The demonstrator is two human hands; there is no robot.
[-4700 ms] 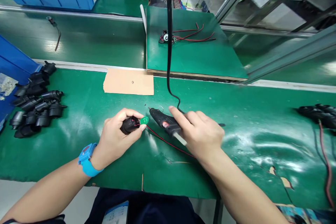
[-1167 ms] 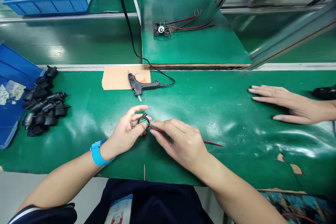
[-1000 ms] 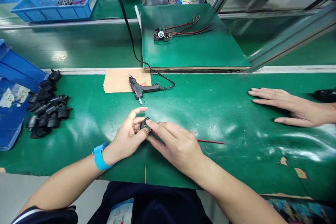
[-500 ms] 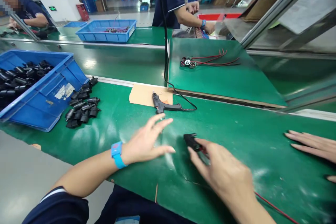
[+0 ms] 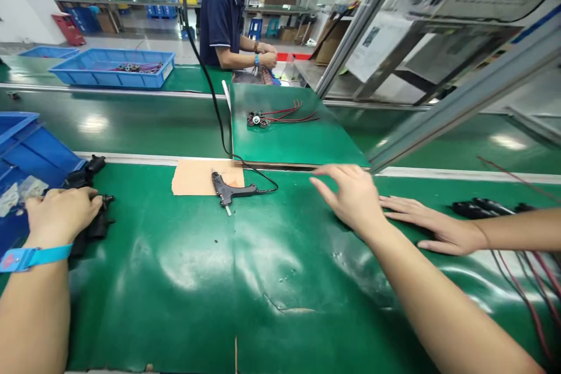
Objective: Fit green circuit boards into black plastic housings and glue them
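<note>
My left hand [image 5: 63,210] is at the far left, bent down over a pile of black plastic fittings [image 5: 97,227]. Its fingers curl in among them and are mostly hidden, so a hold on one cannot be made out. My right hand [image 5: 353,196] hovers over the green work surface right of centre. Its thumb and forefinger stand apart with nothing visible between them. Between my hands, a black glue gun [image 5: 232,190] lies partly on a piece of tan cardboard [image 5: 190,178]. Right of my right hand, black parts [image 5: 482,208] with red and dark wires lie on the table.
A co-worker's hand [image 5: 438,228] rests flat just beside my right hand. A blue bin [image 5: 33,152] stands at the left. On a raised green board [image 5: 302,143] lie wired round parts [image 5: 258,120]. A black cable [image 5: 204,64] hangs down to the glue gun. Another person [image 5: 221,17] works opposite.
My left hand has moved left onto the pile of fittings. My right hand has let go of the black wired part and moved right, beside the co-worker's hand. The view has turned right.
</note>
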